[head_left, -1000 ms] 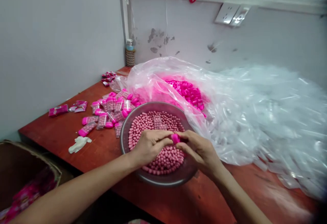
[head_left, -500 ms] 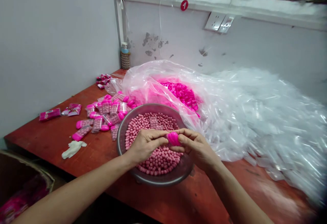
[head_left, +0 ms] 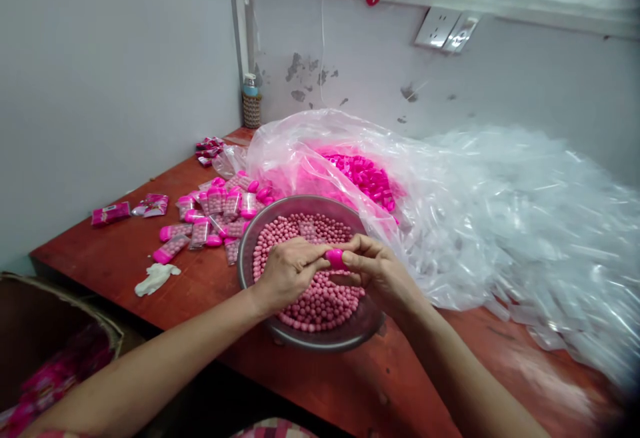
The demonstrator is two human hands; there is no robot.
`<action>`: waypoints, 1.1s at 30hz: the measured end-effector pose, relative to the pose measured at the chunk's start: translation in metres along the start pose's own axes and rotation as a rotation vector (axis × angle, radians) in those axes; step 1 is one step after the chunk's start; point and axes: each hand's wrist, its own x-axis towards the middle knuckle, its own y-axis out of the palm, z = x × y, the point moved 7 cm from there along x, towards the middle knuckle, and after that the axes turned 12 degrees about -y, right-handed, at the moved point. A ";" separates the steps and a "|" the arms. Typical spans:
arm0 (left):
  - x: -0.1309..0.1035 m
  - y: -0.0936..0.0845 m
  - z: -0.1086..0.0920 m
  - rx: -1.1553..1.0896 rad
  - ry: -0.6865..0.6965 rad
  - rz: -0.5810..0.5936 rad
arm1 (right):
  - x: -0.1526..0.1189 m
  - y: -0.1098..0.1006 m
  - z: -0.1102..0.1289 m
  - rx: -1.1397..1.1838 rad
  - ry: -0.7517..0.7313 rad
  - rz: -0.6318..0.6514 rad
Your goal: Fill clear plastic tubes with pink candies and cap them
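Observation:
Over a grey bowl [head_left: 242, 271] of pink candy-like balls [head_left: 320, 301], both hands meet at a glossy bright pink cap [head_left: 335, 259]. My left hand [head_left: 290, 270] is closed, thumb and fingertips pinching at the cap's left side. From the right, my right hand [head_left: 377, 270] pinches the same cap between thumb and index finger, its lower fingers curled below. Whether a clear container is joined to the cap is hidden by the fingers. A small clear container [head_left: 308, 230] lies on the balls behind the hands.
Clear containers with pink caps [head_left: 200, 231] lie piled left of the bowl. Behind it, a plastic bag holds pink caps [head_left: 367, 178]. Many clear empty containers [head_left: 500, 218] are heaped at right. A crumpled white scrap [head_left: 156, 279] and a cardboard box [head_left: 113, 331] are at left.
The pink cap has turned, showing a smooth rounded face now. Both hands remain over the bowl. The view has tilted slightly down and to the left.

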 end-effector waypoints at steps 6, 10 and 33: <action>0.017 -0.033 0.025 -0.466 -0.263 -0.090 | 0.023 -0.002 0.019 -0.094 -0.063 0.053; 0.023 -0.078 0.067 -0.572 -0.412 -0.311 | 0.034 -0.013 0.014 -0.307 -0.083 0.002; -0.004 -0.031 0.024 -0.417 -0.204 -0.006 | 0.015 0.049 -0.032 0.226 0.093 0.134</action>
